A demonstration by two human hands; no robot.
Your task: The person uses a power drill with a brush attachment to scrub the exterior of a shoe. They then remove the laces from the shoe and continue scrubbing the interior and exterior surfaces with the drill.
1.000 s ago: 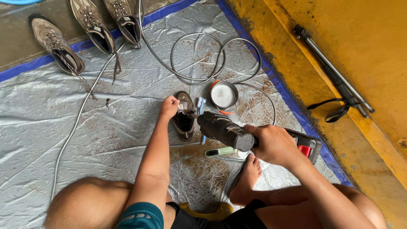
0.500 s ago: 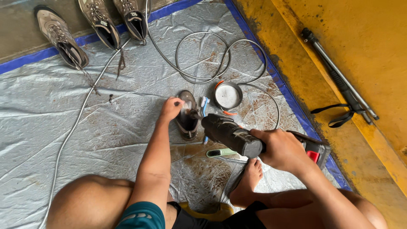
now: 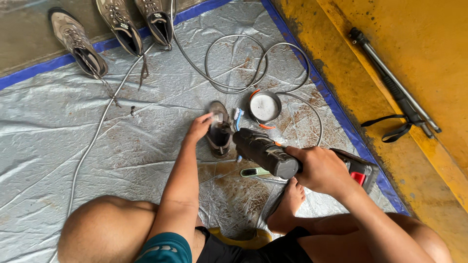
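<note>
Four shoes total: three [image 3: 78, 47] lined up well beyond the fingers, one shoe [image 3: 219, 130] pinched by the left hand [image 3: 199, 127]. Right hand [image 3: 319, 169] is wrapped tight around a black sprayer [image 3: 264, 152], nozzle seemingly at the shoe. One round tin [image 3: 264, 106] nearby.

Spray gun [image 3: 265, 153] nozzle tip hidden behind the shoe [image 3: 219, 130] — contact unclear; green brush [image 3: 254, 171] mostly covered by gun; two of three shoes up top [image 3: 157, 20] cropped by frame edge; right hand [image 3: 319, 170] hides the gun grip.
</note>
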